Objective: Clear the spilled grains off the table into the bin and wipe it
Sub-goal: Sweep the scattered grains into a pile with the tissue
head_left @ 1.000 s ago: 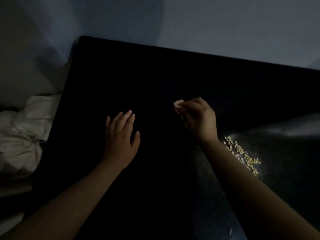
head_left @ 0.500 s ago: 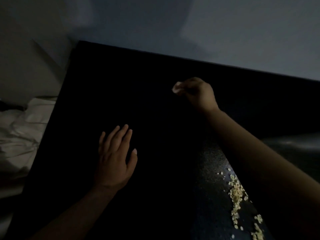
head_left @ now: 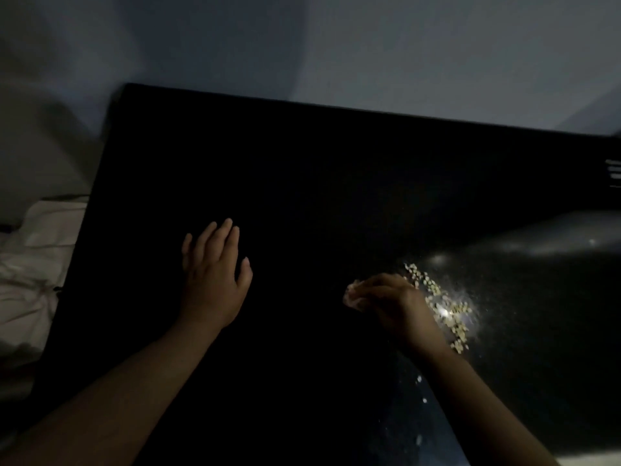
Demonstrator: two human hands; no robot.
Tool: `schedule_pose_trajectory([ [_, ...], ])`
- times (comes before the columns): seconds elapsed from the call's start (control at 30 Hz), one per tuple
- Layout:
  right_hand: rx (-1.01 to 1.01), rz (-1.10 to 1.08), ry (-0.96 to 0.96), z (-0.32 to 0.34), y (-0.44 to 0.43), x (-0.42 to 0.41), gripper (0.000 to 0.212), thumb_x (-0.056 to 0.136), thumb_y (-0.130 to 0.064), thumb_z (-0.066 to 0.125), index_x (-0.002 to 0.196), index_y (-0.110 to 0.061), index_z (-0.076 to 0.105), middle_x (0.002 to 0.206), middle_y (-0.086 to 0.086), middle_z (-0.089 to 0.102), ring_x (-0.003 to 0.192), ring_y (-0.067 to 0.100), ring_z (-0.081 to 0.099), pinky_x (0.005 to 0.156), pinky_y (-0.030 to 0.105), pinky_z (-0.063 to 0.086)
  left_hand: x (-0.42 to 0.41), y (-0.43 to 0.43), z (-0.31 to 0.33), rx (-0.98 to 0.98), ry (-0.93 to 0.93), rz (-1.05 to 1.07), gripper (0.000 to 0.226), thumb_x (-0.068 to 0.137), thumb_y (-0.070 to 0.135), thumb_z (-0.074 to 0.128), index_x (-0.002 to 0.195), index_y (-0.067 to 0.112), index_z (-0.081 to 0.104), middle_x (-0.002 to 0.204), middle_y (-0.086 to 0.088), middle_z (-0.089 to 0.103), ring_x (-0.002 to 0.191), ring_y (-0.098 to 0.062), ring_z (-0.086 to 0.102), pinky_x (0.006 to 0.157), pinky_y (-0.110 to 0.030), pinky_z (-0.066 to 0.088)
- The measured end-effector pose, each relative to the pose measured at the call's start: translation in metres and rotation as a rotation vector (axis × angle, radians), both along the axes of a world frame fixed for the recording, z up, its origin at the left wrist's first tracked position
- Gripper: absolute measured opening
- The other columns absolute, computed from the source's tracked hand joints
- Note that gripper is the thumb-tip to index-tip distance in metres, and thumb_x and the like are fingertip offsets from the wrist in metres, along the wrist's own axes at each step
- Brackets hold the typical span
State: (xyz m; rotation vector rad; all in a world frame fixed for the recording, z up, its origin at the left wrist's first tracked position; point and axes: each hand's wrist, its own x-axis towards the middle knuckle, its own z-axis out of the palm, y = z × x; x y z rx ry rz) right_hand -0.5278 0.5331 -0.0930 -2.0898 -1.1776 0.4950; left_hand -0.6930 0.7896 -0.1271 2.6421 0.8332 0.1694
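Note:
Pale spilled grains (head_left: 443, 307) lie in a loose line on the dark table (head_left: 302, 183), lit by a patch of light at the right. My right hand (head_left: 389, 301) rests at the left edge of the pile, its fingers curled with pale bits at the tips, seemingly pinching grains. The dim light hides what is inside the hand. My left hand (head_left: 215, 277) lies flat on the table to the left, fingers straight and holding nothing. No bin or cloth is visible.
A few stray grains (head_left: 421, 391) lie nearer to me beside my right forearm. Crumpled white fabric (head_left: 37, 260) sits off the table's left edge. A grey wall (head_left: 369, 52) runs behind the table. Most of the tabletop is in deep shadow.
My right hand has come back from the far middle of the table to the grain pile. The view has shifted, and my left hand stays flat on the table.

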Motion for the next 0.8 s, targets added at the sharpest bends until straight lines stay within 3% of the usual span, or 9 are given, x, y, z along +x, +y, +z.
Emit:
schedule_pose_trajectory([
  [0.1,0.027,-0.094,0.054,0.02,0.0,0.001,0.011,0.089,-0.027,0.07,0.097,-0.025,0.077,0.099,-0.014,0.068,0.095,0.005,0.064,0.081,0.036,0.054,0.002,-0.007,0.004,-0.004,-0.028,-0.015,0.062,0.092,0.042,0.029,0.135,0.002,0.049,0.145,-0.013,0.043,0.137,-0.033,0.033,0.112,-0.061,0.018],
  [0.23,0.081,-0.162,0.02,0.038,0.009,0.032,0.015,0.086,-0.018,0.073,0.099,-0.027,0.076,0.097,-0.01,0.067,0.097,0.011,0.062,0.083,0.041,0.054,0.008,-0.05,0.018,-0.158,-0.154,-0.012,0.063,0.093,0.044,0.025,0.139,0.007,0.046,0.147,-0.008,0.042,0.14,-0.025,0.029,0.116,-0.054,0.015],
  [0.43,-0.04,-0.124,-0.034,0.004,0.028,0.106,0.016,0.089,-0.016,0.069,0.104,-0.018,0.075,0.105,-0.001,0.067,0.101,0.019,0.063,0.087,0.047,0.053,0.023,-0.127,0.02,-0.21,-0.167,-0.02,0.061,0.092,0.043,0.026,0.137,0.008,0.048,0.144,-0.005,0.045,0.139,-0.022,0.032,0.117,-0.051,0.016],
  [0.53,-0.011,-0.076,0.038,-0.015,0.018,0.106,0.017,0.09,-0.016,0.068,0.103,-0.026,0.073,0.107,-0.004,0.066,0.105,0.015,0.062,0.091,0.041,0.052,0.025,-0.143,0.011,-0.201,-0.152,0.035,0.061,0.093,0.043,0.027,0.14,0.008,0.044,0.147,-0.003,0.041,0.141,-0.019,0.027,0.119,-0.046,0.011],
  [0.63,0.087,-0.05,0.176,-0.021,-0.025,0.084,0.014,0.089,-0.011,0.069,0.097,-0.021,0.076,0.108,-0.005,0.068,0.108,0.014,0.064,0.094,0.042,0.053,0.025,-0.15,0.001,-0.143,-0.144,0.059,0.058,0.096,0.039,0.028,0.138,0.005,0.046,0.147,-0.008,0.042,0.14,-0.022,0.028,0.118,-0.048,0.015],
  [0.8,0.008,0.058,0.203,-0.005,-0.096,0.058,0.014,0.086,-0.017,0.073,0.092,-0.029,0.077,0.099,-0.012,0.068,0.1,0.007,0.064,0.082,0.041,0.054,0.026,-0.155,0.0,-0.093,-0.137,0.087,0.058,0.097,0.039,0.027,0.137,0.003,0.047,0.146,-0.01,0.042,0.139,-0.025,0.03,0.116,-0.051,0.018],
])
